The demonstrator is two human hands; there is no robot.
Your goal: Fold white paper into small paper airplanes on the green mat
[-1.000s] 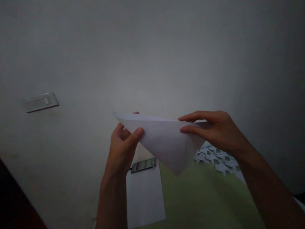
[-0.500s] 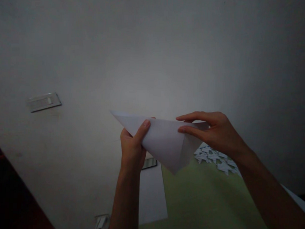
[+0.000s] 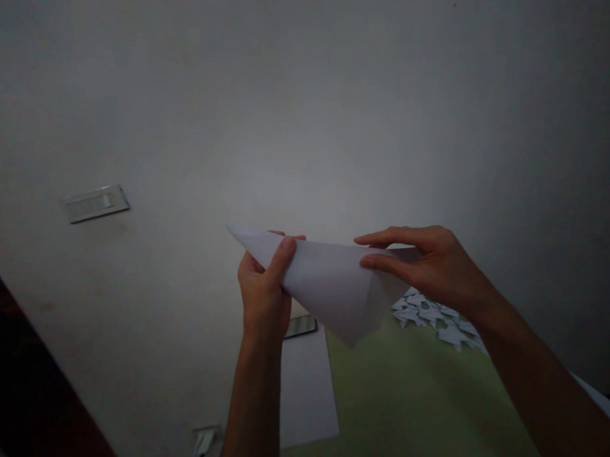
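Note:
I hold a folded sheet of white paper (image 3: 328, 282) up in front of a pale wall, its lower corner pointing down. My left hand (image 3: 265, 287) pinches its left part, thumb on the front and fingers behind. At the right end my right hand (image 3: 428, 263) grips the paper, thumb below and forefinger stretched along the top edge. Both hands are closed on the sheet.
Below lies a light green surface (image 3: 409, 405) with a flat white sheet (image 3: 307, 388), a dark phone-like object (image 3: 301, 326) at its top, and a heap of several small folded paper pieces (image 3: 439, 320). A switch plate (image 3: 93, 203) sits on the wall at left.
My left hand has slid right along the paper and taken a tighter pinch nearer the middle. The right hand has barely moved. The view has shifted slightly.

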